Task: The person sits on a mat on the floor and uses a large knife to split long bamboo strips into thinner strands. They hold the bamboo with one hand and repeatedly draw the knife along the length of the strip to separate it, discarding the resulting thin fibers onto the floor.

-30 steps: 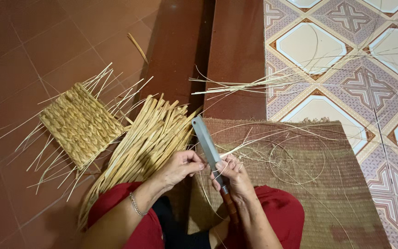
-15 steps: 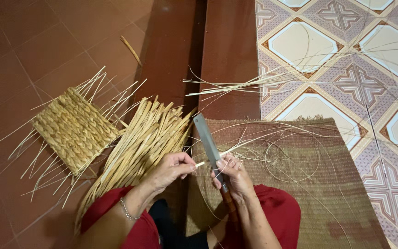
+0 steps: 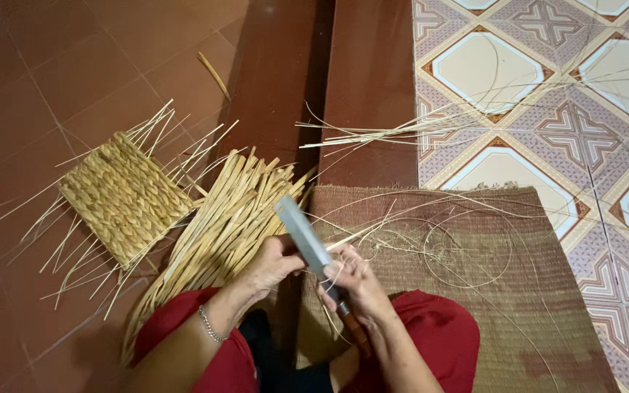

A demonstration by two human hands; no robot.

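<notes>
- Right hand [image 3: 358,280] grips flat grey steel cleaver [image 3: 306,236], blade pointing 11 o'clock.
- Left hand [image 3: 274,262] pinches thin pale straw strip [image 3: 351,236] against blade; earlier it sat lower.
- Square woven straw panel [image 3: 124,196] at 9 o'clock, unchanged.

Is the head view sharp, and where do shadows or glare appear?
Head view: mostly sharp, evenly lit; the knife blade shows a soft pale sheen, no harsh glare; a dark shadow runs along the floor step; right hand looks slightly soft; the thin strips stay crisp.

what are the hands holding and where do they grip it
The right hand grips a broad grey-bladed knife by its brown wooden handle. The left hand pinches a thin pale straw strip near its end, against the blade.
</notes>
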